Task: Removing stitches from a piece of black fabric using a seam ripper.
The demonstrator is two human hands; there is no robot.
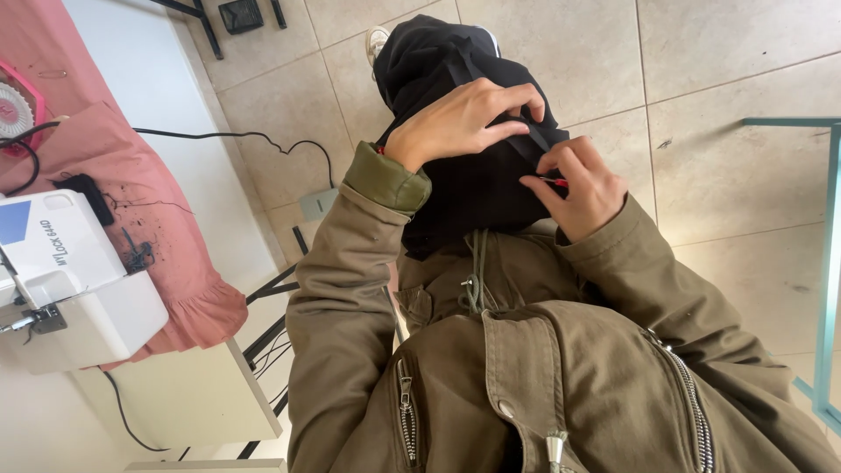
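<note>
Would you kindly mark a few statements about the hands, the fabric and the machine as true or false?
1. Both hands hold the black fabric. True: the left hand pinches it on top, and the right hand grips its edge.
2. The right hand pinches a small red tool. True.
3. The sewing machine is black. False: it is white.
4. The cloth by the machine is blue. False: it is pink.
5. The floor is carpeted. False: it is tiled.
</note>
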